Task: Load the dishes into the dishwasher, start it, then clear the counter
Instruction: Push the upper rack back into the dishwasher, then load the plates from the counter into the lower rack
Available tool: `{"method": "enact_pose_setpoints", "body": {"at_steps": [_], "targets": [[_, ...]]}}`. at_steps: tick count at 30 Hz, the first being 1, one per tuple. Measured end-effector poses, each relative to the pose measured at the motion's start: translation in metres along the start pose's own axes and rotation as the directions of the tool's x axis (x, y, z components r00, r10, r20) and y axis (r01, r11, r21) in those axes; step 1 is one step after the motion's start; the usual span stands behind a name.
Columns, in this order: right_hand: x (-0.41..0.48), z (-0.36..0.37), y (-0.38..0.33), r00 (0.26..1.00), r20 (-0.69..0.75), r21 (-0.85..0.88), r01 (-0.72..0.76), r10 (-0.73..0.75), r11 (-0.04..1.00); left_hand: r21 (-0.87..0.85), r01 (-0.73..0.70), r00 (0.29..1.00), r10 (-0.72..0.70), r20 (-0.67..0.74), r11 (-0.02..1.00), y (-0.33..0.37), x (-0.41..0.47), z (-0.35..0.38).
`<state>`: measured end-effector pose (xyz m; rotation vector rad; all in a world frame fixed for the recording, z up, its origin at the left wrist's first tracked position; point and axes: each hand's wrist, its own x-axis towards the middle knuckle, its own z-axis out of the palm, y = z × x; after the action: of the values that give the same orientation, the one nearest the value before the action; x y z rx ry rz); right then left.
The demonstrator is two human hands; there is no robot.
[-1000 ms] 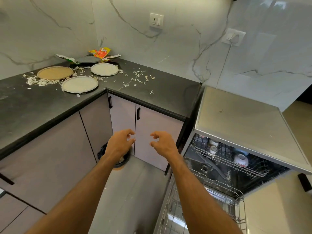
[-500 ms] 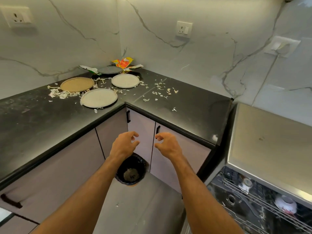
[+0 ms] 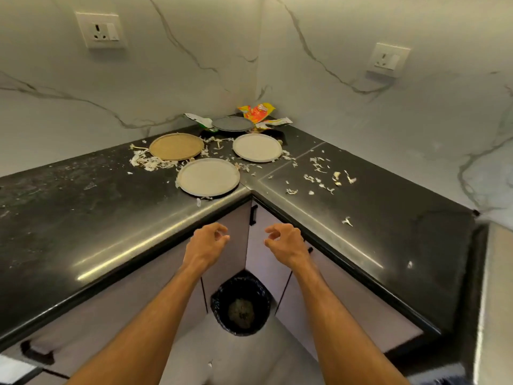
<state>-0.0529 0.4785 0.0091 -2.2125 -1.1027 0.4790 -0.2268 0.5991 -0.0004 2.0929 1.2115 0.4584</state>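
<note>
Black countertop (image 3: 83, 218) holds the nearest cream plate (image 3: 208, 177) at its inner corner, just ahead of the left hand (image 3: 205, 243); right hand (image 3: 286, 240) alongside, both empty, loosely curled.

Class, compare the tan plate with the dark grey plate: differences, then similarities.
The tan plate is sandy brown; the dark grey plate charcoal. The tan plate lies nearer, to the left; the dark grey plate sits back in the corner. White scraps edge the tan plate; wrappers flank the dark grey plate. Both are round, on the black counter.
</note>
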Motion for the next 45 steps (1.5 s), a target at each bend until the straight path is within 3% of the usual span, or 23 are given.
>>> {"method": "enact_pose_setpoints", "body": {"at_steps": [11, 21, 25, 34, 41, 45], "targets": [[0.14, 0.045, -0.042, 0.998, 0.051, 0.078, 0.016, -0.02, 0.997, -0.023, 0.131, 0.989, -0.132, -0.064, 0.991, -0.043, 0.132, -0.042], [0.26, 0.064, -0.034, 0.987, 0.128, 0.103, -0.113, 0.099, 0.988, 0.013, 0.32, 0.944, -0.318, -0.091, 0.947, -0.062, 0.222, -0.035], [0.309, 0.068, -0.037, 0.977, 0.144, 0.127, -0.175, 0.156, 0.976, 0.04, 0.367, 0.919, -0.355, -0.171, 0.929, -0.066, 0.259, -0.037], [0.357, 0.095, -0.049, 0.945, 0.06, 0.035, -0.324, 0.322, 0.945, 0.024, 0.465, 0.853, -0.44, -0.282, 0.885, -0.077, 0.296, -0.048], [0.371, 0.102, -0.055, 0.915, -0.041, 0.058, -0.399, 0.401, 0.915, -0.027, 0.527, 0.814, -0.513, -0.272, 0.85, -0.073, 0.318, -0.057], [0.368, 0.103, -0.052, 0.911, -0.007, 0.114, -0.409, 0.413, 0.905, -0.103, 0.54, 0.8, -0.547, -0.245, 0.836, -0.08, 0.322, -0.06]]}}
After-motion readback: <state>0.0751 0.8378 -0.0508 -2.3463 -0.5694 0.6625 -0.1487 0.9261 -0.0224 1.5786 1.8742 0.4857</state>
